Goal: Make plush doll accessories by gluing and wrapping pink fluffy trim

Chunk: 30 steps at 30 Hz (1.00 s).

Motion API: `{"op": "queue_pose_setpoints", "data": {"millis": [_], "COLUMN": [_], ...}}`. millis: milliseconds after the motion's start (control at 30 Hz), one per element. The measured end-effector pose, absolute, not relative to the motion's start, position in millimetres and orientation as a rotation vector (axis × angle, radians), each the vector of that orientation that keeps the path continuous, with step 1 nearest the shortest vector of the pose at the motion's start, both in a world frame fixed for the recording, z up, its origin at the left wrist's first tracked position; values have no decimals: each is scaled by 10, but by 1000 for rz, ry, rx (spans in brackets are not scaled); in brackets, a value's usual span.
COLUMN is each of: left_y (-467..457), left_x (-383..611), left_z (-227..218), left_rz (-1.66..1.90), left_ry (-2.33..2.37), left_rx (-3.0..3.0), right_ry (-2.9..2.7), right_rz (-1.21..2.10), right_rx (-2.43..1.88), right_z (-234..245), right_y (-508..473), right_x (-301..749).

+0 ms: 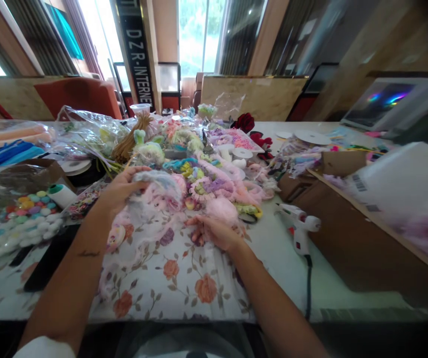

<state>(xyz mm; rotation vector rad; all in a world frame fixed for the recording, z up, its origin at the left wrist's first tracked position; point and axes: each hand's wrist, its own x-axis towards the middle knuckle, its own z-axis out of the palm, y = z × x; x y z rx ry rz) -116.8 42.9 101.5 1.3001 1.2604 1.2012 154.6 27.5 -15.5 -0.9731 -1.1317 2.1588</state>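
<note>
My left hand (127, 185) is closed at the edge of a bundle of fluffy yarn (161, 186), pale blue on top and pink below, raised a little over the cloth. Wisps of pink fluff trail down from it. To the right, my right hand (212, 232) hovers low with fingers loosely curled and apart, and I see nothing held in it. A pink fluffy ball (221, 211) sits just behind that hand. Under both hands lies a white cloth (150, 283) printed with orange flowers. A pink round item (116, 237) lies by my left forearm.
A heap of pastel yarn (214, 174) fills the table's middle. A corded glue gun (301, 231) lies at right, beside an open cardboard box (348, 233). Bagged pompoms (31, 219), a black flat object (49, 263) and a thread spool (61, 195) are left. Red flowers (244, 122) stand behind.
</note>
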Motion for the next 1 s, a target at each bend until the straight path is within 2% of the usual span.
{"op": "queue_pose_setpoints", "data": {"millis": [167,333,467,567,733,1000], "left_y": [353,323,385,481,711,1550], "left_x": [-1534,-1697,-1578,-1424,-1143,-657], "left_z": [1285,1349,1370,1373,1385,1420], "left_rz": [1479,1440,1434,1296,982,705], "left_ry": [1352,1551,1526,1504,1390,1077], "left_rx": [1256,1327,1360,1501,1879,1886], "right_ry": [-1148,-1058,-975,-850,-606,-577], "right_rz": [2153,2216,2454,2537,2446,2448], "right_rx": [-924,-571,-427,-440,-605,-617], "right_z": [-84,70,74,-22,-191,-224], "right_y": [257,216,217,293,462,503], "right_x": [1587,1595,1318,1059,928,957]}}
